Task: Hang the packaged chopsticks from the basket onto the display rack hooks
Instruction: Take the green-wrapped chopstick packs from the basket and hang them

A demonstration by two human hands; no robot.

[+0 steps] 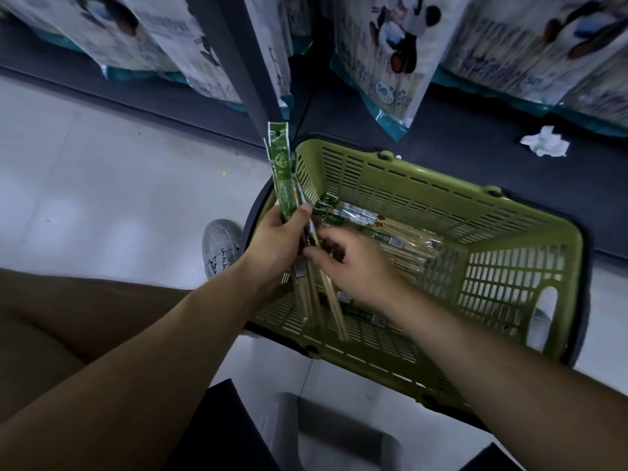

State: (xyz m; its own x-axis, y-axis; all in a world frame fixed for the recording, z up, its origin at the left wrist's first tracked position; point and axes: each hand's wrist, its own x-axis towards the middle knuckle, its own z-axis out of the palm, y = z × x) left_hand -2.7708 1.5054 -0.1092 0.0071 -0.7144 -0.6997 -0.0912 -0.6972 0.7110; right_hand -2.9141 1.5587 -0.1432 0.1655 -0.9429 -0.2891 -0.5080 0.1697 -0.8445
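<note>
The left hand (282, 239) is clamped round a bundle of packaged chopsticks (281, 178), thumb laid across the front, fingers wrapped behind. The green header cards poke up and away from that grip, almost to the foot of the dark upright post (244, 62). The bare wooden ends run down past the heel of the hand, over the near corner of the green basket (509, 212). And there's the right hand (356, 266), tucked in just beside the left, fingers curled and thumb pressed against the sticks right below the left fist. It pinches the same bundle from the basket side. Both hands are closed on it, nothing slack.

Beyond the right knuckles, loose packs (384, 229) lie flat on the basket floor, labels up, and more of them show under the right wrist. Out on the far side of the left hand, a grey shoe (221, 246) rests on the pale floor. High above both grips hang panda-printed bags (384, 56), row on row. Well off past the right hand, a crumpled white paper (547, 142) sits on the dark shelf base, clear of the basket rim
</note>
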